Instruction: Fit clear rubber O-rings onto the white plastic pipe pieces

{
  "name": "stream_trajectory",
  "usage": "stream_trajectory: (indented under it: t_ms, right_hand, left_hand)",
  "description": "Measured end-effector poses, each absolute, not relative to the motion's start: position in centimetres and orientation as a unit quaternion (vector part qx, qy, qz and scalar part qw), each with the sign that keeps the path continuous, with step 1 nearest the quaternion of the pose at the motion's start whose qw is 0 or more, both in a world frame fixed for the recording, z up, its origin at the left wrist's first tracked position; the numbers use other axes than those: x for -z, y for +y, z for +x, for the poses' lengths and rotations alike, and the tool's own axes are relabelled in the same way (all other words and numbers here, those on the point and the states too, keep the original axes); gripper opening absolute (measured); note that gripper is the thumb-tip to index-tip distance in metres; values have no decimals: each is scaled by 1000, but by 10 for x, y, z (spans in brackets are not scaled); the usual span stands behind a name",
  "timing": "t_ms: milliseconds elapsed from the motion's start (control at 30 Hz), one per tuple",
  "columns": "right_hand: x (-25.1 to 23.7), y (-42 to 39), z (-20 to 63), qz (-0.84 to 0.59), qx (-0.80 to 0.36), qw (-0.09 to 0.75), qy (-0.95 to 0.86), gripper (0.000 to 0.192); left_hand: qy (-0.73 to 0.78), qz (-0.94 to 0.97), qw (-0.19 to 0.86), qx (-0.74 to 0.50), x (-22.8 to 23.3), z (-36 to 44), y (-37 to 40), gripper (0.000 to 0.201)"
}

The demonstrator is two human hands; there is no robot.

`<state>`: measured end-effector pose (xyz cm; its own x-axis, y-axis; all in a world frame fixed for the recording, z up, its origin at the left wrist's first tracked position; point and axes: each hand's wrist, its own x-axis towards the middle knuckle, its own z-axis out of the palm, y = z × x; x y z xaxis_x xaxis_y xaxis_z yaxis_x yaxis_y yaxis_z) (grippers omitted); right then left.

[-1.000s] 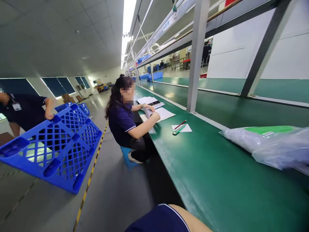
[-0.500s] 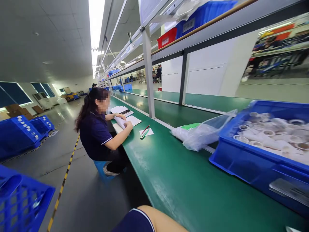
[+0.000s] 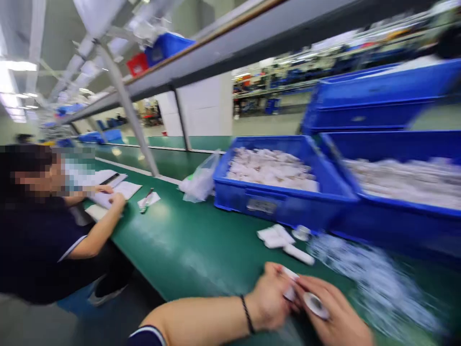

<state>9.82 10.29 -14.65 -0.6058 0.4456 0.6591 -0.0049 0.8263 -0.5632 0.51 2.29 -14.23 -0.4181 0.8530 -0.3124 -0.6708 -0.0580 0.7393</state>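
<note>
Low over the green bench (image 3: pixel 201 250), the left hand (image 3: pixel 270 300) and right hand (image 3: pixel 333 315) meet, each grip closed on a small white part (image 3: pixel 312 303) (blurred, shape unclear) held between them. More white pieces (image 3: pixel 277 236) lie just beyond, beside a blue bin (image 3: pixel 284 204).

No readable text — label on blue bin (image 3: pixel 284 204) just a blur.
</note>
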Motion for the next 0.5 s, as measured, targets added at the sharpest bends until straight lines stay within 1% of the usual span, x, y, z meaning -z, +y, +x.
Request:
stream_trajectory:
  t_ms: [33,100,233,367,500]
  right_hand:
    - [142,100,104,-125,-272,412,-861,21]
    - [134,96,108,-161,-287,399,-856,17]
    - [128,89,106,-204,-309,399,-839,15]
    - [134,86,107,-212,-339,396,-827,15]
    - [135,85,106,-212,-334,431,-811,19]
  left_hand:
    - [433,102,522,-728,138,7,18,68]
    - [411,111,531,-733,131,7,12,65]
    - [369,116,553,-738,129,6,9,55]
    - [358,110,553,-744,129,8,9,52]
    - [349,113,556,-745,126,6,8,49]
